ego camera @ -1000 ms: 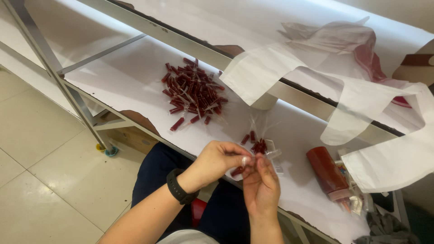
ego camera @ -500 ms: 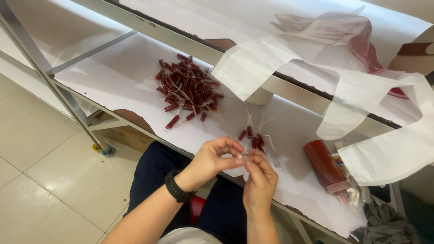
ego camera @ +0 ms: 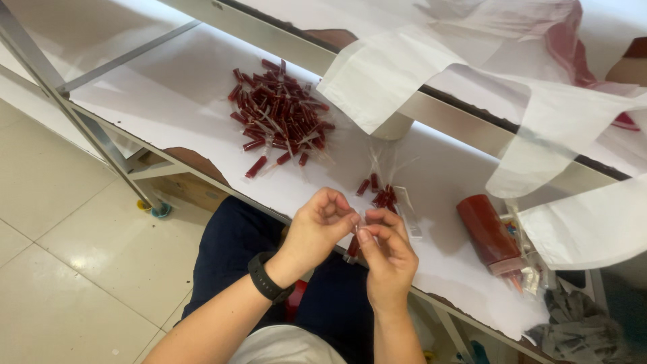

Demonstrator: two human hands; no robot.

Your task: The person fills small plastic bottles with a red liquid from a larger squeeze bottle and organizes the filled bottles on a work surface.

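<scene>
My left hand [ego camera: 322, 224] and my right hand [ego camera: 385, 255] meet over the front edge of the white table [ego camera: 162, 101]. Together they pinch one small clear tube filled with red [ego camera: 353, 247], which hangs down between the fingertips. A black band sits on my left wrist [ego camera: 267, 277]. Just beyond my hands lies a small cluster of red tubes [ego camera: 379, 194] on a clear wrapper. Farther left, a large pile of red tubes [ego camera: 280, 114] is heaped on the table.
A red squeeze bottle [ego camera: 490, 236] lies on its side at the right, with small packets beside it. White plastic bags [ego camera: 573, 141] hang from a metal rail [ego camera: 445, 111] across the back. A metal table leg [ego camera: 81, 114] slants over the tiled floor at the left.
The view has shifted a little. My hands stay together at the table edge, fingers reworking their pinch on the small tube, which now hangs lower between them.
</scene>
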